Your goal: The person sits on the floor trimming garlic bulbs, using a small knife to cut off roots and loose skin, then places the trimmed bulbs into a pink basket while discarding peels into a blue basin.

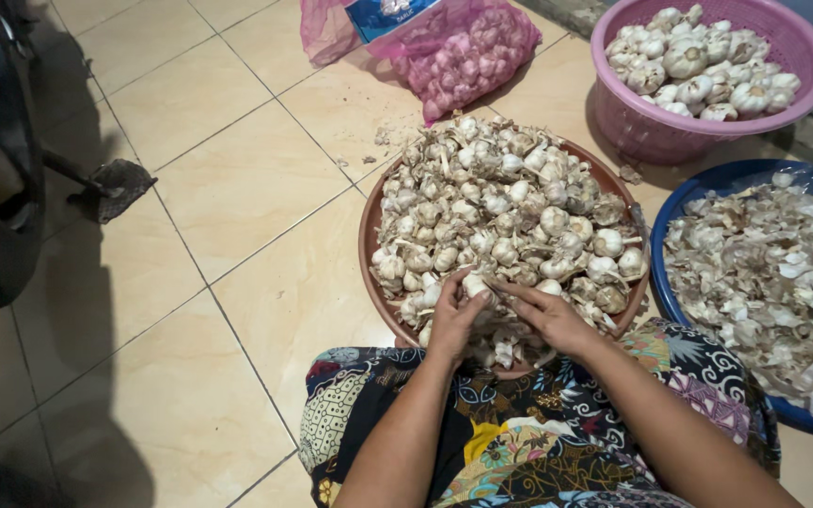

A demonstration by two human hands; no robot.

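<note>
Both hands, left hand (pixel 455 318) and right hand (pixel 549 315), pinch one garlic bulb (pixel 475 285) at the heaped tray's (pixel 366 246) near rim, where a tug may spill bulbs onto the floor (pixel 237 188).

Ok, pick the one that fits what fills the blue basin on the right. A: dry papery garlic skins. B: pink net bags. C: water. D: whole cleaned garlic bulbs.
A: the blue basin is heaped with pale, flaky garlic skins, while the cleaned whole bulbs sit in the pink basket behind it.
</note>
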